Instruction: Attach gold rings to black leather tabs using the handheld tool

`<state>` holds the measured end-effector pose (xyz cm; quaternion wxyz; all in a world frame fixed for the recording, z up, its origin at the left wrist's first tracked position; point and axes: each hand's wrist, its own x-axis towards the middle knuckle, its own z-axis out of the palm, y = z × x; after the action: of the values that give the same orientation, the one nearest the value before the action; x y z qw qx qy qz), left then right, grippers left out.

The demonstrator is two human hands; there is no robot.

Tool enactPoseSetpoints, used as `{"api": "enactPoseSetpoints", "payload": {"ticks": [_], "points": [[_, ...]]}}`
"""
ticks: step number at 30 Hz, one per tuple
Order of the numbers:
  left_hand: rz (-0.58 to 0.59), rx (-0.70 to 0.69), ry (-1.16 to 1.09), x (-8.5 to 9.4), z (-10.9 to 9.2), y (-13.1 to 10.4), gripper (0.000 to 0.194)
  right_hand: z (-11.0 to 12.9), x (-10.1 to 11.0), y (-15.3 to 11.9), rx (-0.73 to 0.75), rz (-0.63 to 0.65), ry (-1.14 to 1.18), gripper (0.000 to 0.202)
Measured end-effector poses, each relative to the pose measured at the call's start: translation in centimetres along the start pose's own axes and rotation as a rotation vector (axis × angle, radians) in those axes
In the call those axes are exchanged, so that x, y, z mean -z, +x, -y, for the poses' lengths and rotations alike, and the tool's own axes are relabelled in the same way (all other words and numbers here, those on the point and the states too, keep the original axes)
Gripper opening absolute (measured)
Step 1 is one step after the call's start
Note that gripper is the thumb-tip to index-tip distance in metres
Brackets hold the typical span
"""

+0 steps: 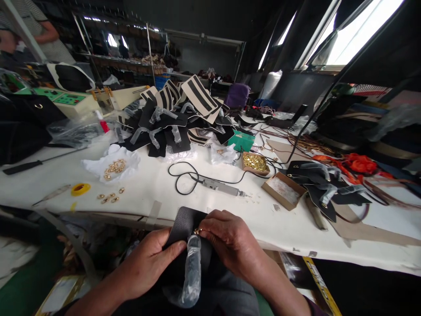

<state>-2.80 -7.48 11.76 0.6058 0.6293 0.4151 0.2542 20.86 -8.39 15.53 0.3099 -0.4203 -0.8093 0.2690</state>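
At the table's near edge, my left hand [154, 259] grips a black leather panel [184, 219] by its left side, thumb on top. A plastic-wrapped strap [193, 267] hangs down the middle of the panel. My right hand [230, 237] pinches a small gold-coloured metal ring [197, 231] at the strap's upper end, against the panel. Its fingers partly cover the ring. Ahead of the hands lies a grey electric screwdriver [220, 186] with a black cord. Loose gold rings [108, 198] lie to the left, near a yellow tape roll [80, 189].
More gold rings rest on white paper [128, 158]. A box of small gold hardware [255, 162] and an open cardboard box [283, 191] stand at right. Black panels with wrapped straps [177, 138] are heaped behind. A person [49, 35] stands at far left.
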Motion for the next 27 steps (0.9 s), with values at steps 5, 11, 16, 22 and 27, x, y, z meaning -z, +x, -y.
{"api": "enactPoseSetpoints", "payload": {"ticks": [5,11,16,22,27], "points": [[0.052,0.024,-0.019,0.1,-0.2,-0.1,0.037,-0.2,0.5,-0.1,0.027,0.076,0.021,0.026],[-0.028,0.080,-0.205,-0.7,0.9,0.0,0.043,-2.2,-0.8,-1.4,-0.215,-0.259,0.313,0.027],[-0.073,0.119,-0.415,-1.7,0.8,0.2,0.044,-2.6,-2.2,-3.5,-0.466,-0.426,0.548,0.055],[-0.169,0.108,-0.401,-2.8,0.5,1.0,0.048,-1.0,-5.1,-6.0,-0.489,-0.255,1.004,0.054],[-0.097,0.052,-0.285,-3.2,0.5,1.5,0.045,-1.1,-3.5,-6.1,-0.306,-0.691,0.271,0.031]]}}
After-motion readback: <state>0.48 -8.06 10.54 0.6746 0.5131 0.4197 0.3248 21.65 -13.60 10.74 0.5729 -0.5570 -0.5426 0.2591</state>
